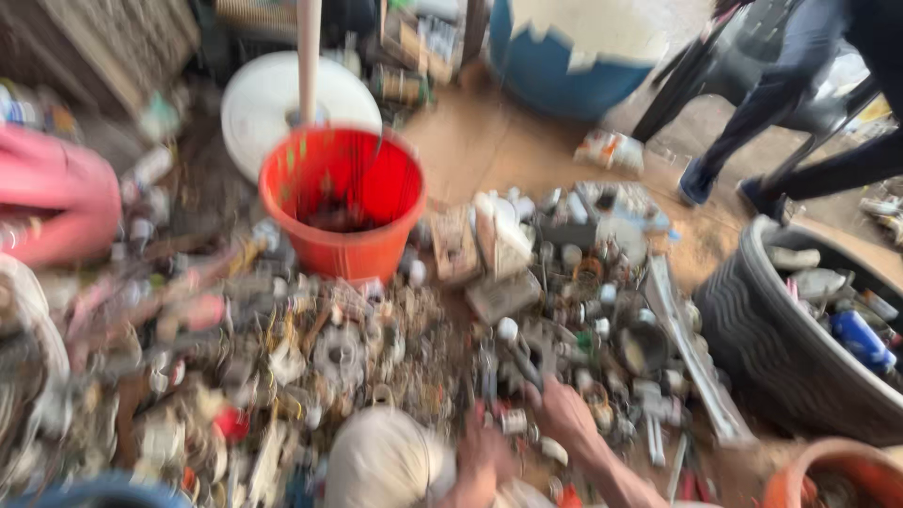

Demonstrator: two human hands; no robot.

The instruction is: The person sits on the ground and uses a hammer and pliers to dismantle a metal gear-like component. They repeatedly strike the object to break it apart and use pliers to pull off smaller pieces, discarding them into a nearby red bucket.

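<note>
The whole view is motion-blurred. My right hand reaches from the bottom right into a heap of small scrap made up of metal parts, wires and caps. Its fingers seem closed around a dark metal piece that sticks up out of the heap. My left hand is low at the bottom edge, close beside the right one and next to a rounded beige shape. Blur hides whether the left hand holds anything.
A red bucket stands behind the heap, with a white round lid and a pale pole beyond it. A blue barrel is at the back. A black tyre tub holds bottles at right. Another person's legs are far right.
</note>
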